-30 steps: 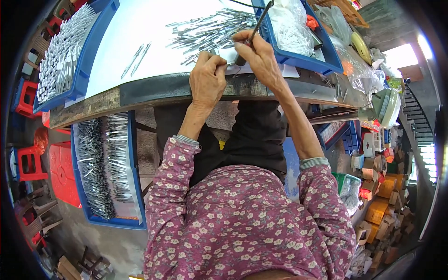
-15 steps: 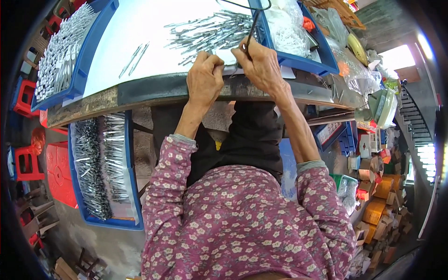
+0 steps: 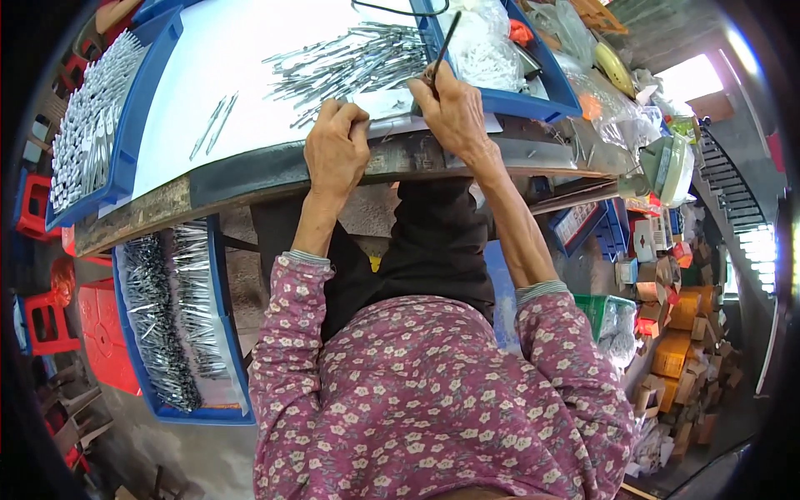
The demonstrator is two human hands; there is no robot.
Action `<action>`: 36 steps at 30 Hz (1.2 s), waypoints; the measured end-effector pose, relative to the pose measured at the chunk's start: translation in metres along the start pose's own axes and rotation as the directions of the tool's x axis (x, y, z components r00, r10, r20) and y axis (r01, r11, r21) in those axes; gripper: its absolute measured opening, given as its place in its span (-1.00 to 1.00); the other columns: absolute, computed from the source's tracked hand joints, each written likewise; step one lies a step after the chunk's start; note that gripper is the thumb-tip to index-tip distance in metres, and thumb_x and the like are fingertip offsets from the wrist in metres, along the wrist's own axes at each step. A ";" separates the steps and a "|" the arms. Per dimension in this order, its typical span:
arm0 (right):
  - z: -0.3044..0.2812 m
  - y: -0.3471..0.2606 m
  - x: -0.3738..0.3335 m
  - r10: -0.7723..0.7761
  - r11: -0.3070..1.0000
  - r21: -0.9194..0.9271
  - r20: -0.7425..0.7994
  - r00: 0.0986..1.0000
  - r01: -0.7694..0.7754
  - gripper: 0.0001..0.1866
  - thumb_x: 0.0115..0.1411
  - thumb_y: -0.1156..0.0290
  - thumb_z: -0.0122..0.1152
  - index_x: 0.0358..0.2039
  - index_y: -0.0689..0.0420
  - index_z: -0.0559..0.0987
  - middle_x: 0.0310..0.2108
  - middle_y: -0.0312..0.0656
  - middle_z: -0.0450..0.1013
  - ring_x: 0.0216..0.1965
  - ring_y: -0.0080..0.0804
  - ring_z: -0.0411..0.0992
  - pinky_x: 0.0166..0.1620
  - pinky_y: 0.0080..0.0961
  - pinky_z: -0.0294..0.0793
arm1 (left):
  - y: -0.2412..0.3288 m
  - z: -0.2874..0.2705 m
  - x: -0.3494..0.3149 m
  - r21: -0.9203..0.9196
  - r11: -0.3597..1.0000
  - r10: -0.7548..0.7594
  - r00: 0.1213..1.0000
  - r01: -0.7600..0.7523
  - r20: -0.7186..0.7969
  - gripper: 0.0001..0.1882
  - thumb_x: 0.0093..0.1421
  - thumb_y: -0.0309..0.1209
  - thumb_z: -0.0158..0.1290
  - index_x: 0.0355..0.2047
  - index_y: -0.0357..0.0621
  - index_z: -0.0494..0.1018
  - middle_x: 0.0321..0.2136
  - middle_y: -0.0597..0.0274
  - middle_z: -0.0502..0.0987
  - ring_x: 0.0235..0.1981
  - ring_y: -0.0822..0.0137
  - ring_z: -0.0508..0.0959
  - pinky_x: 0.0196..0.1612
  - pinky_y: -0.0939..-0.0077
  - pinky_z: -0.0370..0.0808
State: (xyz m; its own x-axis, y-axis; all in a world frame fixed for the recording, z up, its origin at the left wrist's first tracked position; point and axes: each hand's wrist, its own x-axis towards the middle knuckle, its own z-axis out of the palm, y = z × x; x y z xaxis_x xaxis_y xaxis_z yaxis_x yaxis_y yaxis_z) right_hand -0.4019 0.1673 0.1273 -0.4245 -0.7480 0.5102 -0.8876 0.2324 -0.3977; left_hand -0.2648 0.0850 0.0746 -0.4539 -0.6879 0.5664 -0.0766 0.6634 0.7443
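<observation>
My left hand [image 3: 337, 150] is closed in a pinch at the table's front edge; whatever lies between its fingertips is too small to name. My right hand [image 3: 457, 112] grips a thin dark rod-like tool [image 3: 450, 42], which slants up and away from the fist. Between the hands lies a small pale flat piece [image 3: 389, 103]. Just beyond them spreads a heap of slender silvery metal parts [image 3: 350, 67]. A few similar thin parts [image 3: 214, 125] lie apart from the heap, further left on the white table surface [image 3: 221, 50].
Upright white-tipped rods fill a blue tray [image 3: 125, 158] at left. A blue tray [image 3: 533, 104] at right holds clear bags of white pieces. Below the table stands another blue tray [image 3: 225, 321] with metal parts, near red stools [image 3: 50, 321]. Cartons [image 3: 679, 350] are piled at right.
My hands have moved slightly apart, and the dark tool has tilted further to the right. The whole view has shifted a little.
</observation>
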 end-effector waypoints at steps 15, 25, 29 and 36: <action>-0.073 0.040 -0.015 0.274 0.929 0.281 -0.084 0.958 -0.241 -0.76 0.10 0.29 0.05 -0.44 0.24 0.44 -0.63 -0.32 0.37 -0.60 -0.63 0.28 -0.51 -0.66 0.26 | 0.012 0.008 0.020 0.173 0.962 0.187 0.970 -0.213 0.153 -0.90 -0.11 -0.49 0.09 -0.51 -0.17 0.47 -0.52 0.17 0.35 -0.46 0.19 0.41 -0.39 0.36 0.35; -0.069 0.085 0.034 0.016 0.994 -0.106 -0.057 0.998 -0.022 -0.80 -0.04 0.46 -0.05 -0.37 0.21 0.45 -0.50 -0.02 0.43 -0.44 -0.16 0.42 -0.33 -0.40 0.36 | 0.015 0.024 0.020 0.199 0.944 0.237 0.961 -0.262 0.144 -0.93 -0.12 -0.56 0.06 -0.56 -0.23 0.40 -0.55 0.15 0.35 -0.43 0.17 0.38 -0.36 0.33 0.30; -0.049 0.105 0.049 0.008 0.963 -0.269 0.077 0.997 0.013 -0.80 -0.07 0.49 -0.04 -0.40 0.18 0.51 -0.42 0.02 0.43 -0.38 -0.06 0.40 -0.29 -0.30 0.35 | 0.017 0.017 0.019 0.200 0.944 0.256 0.965 -0.263 0.064 -0.96 -0.08 -0.57 0.01 -0.55 -0.25 0.39 -0.56 0.13 0.36 -0.45 0.15 0.39 -0.38 0.34 0.29; -0.037 0.111 0.052 -0.001 0.880 -0.459 0.255 0.967 0.122 -0.81 -0.10 0.52 -0.01 -0.42 0.17 0.52 -0.42 0.04 0.40 -0.32 0.00 0.38 -0.26 -0.21 0.34 | 0.003 0.020 0.016 0.172 0.954 0.231 0.967 -0.247 0.109 -0.93 -0.03 -0.45 0.04 -0.50 -0.13 0.41 -0.52 0.23 0.35 -0.41 0.23 0.37 -0.35 0.37 0.23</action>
State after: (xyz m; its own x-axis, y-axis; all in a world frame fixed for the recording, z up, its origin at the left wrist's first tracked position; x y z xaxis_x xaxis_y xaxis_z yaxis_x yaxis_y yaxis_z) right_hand -0.5296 0.1772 0.1383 -0.3642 -0.8819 0.2995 -0.9149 0.3989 0.0620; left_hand -0.2899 0.0812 0.0789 -0.5535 -0.4798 0.6808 -0.1137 0.8533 0.5090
